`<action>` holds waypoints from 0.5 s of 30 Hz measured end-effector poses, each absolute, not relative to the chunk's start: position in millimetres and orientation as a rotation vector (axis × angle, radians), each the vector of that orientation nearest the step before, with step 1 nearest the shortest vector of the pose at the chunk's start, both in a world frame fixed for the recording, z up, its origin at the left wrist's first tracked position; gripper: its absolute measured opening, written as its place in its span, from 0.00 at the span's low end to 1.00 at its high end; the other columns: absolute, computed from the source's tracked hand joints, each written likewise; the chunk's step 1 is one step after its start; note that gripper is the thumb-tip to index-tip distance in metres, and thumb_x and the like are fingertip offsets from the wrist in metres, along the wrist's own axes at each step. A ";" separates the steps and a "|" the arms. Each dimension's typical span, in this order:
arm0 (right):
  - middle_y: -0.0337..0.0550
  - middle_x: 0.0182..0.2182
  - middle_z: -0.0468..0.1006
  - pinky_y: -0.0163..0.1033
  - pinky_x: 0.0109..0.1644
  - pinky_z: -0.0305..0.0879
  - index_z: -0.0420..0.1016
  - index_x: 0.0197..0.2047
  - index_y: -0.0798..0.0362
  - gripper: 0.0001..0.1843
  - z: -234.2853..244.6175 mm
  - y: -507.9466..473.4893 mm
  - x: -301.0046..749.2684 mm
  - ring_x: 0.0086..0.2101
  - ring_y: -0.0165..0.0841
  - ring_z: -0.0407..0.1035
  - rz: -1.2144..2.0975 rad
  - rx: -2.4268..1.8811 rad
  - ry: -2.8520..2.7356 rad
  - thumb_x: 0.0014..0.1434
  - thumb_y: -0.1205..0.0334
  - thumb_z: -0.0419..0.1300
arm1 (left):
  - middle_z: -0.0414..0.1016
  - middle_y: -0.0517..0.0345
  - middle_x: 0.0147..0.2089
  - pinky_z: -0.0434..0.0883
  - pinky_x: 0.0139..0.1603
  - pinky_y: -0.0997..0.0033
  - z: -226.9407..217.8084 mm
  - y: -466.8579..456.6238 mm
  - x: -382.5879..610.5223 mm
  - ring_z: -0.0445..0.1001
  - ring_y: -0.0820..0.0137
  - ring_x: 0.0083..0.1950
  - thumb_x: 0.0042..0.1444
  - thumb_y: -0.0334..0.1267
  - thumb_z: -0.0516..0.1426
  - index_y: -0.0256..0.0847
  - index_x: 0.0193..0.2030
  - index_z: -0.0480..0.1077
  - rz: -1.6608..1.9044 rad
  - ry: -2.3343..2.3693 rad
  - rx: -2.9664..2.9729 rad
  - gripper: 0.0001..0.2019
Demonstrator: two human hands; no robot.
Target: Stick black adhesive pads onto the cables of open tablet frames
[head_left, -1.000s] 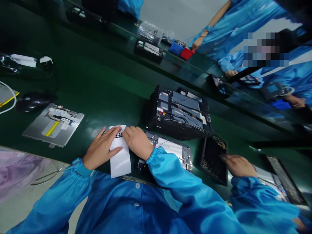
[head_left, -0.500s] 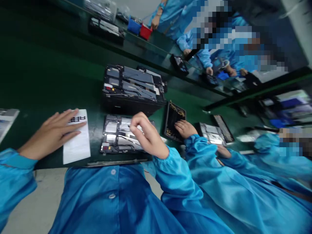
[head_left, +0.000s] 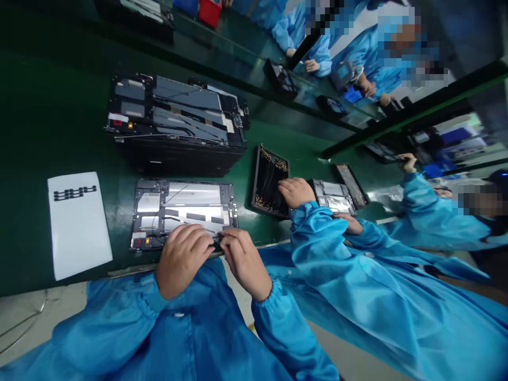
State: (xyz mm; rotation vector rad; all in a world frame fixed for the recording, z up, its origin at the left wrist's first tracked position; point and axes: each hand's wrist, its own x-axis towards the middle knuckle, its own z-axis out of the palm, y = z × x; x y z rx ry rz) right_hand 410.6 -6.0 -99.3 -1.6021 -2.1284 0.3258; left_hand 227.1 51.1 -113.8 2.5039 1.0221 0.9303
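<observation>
A flat tablet-like housing [head_left: 190, 198] with silver panels, black strips and a thin cable lies on the green table in front of me. My left hand [head_left: 184, 259] is at its near edge, fingers bent and pressed together. Close on the right, my right hand [head_left: 244, 262] pinches at the same edge near the housing's right corner. The fingertips of both hands almost meet; whatever they hold is too small to make out. Left of the housing is a white sheet [head_left: 81, 227] with several small black adhesive pieces [head_left: 73, 193] near its top.
A tall stack of similar housings [head_left: 178, 127] stands behind the work. To the right is a black tray [head_left: 272, 182] of thin cables with gold ends, where a co-worker's hand [head_left: 296, 191] reaches in. Another housing [head_left: 333, 197] lies beyond it. Co-workers sit across and to the right.
My left hand has left the white sheet and come right to the housing's near edge. My right hand has lowered to that edge beside it. The view has shifted.
</observation>
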 end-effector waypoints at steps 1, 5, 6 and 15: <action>0.51 0.49 0.73 0.47 0.55 0.71 0.69 0.49 0.52 0.07 -100.7 -4.8 410.6 0.51 0.40 0.68 0.326 -1.607 -2.143 0.72 0.68 0.51 | 0.81 0.57 0.43 0.68 0.58 0.57 -117.3 52.7 230.4 0.77 0.63 0.51 0.64 0.32 0.59 0.42 0.41 0.72 0.921 1.038 2.505 0.01; 0.51 0.49 0.73 0.47 0.55 0.70 0.69 0.49 0.52 0.07 -104.7 -3.6 410.9 0.50 0.40 0.68 0.310 -1.644 -2.198 0.73 0.67 0.50 | 0.80 0.57 0.42 0.67 0.54 0.59 -122.0 54.2 232.0 0.77 0.63 0.49 0.64 0.34 0.59 0.43 0.39 0.71 0.899 1.086 2.488 0.01; 0.51 0.49 0.74 0.46 0.55 0.70 0.69 0.49 0.53 0.08 -104.6 -3.6 410.7 0.50 0.40 0.68 0.305 -1.649 -2.206 0.73 0.67 0.50 | 0.80 0.58 0.42 0.67 0.54 0.60 -121.8 53.9 231.6 0.76 0.64 0.49 0.64 0.34 0.59 0.43 0.39 0.71 0.893 1.089 2.482 0.02; 0.50 0.48 0.76 0.45 0.53 0.70 0.72 0.48 0.53 0.08 -101.4 -0.5 406.8 0.48 0.40 0.69 0.263 -1.678 -2.240 0.72 0.68 0.52 | 0.80 0.59 0.42 0.66 0.53 0.60 -121.7 54.0 231.4 0.76 0.64 0.49 0.65 0.35 0.58 0.43 0.37 0.71 0.885 1.082 2.467 0.04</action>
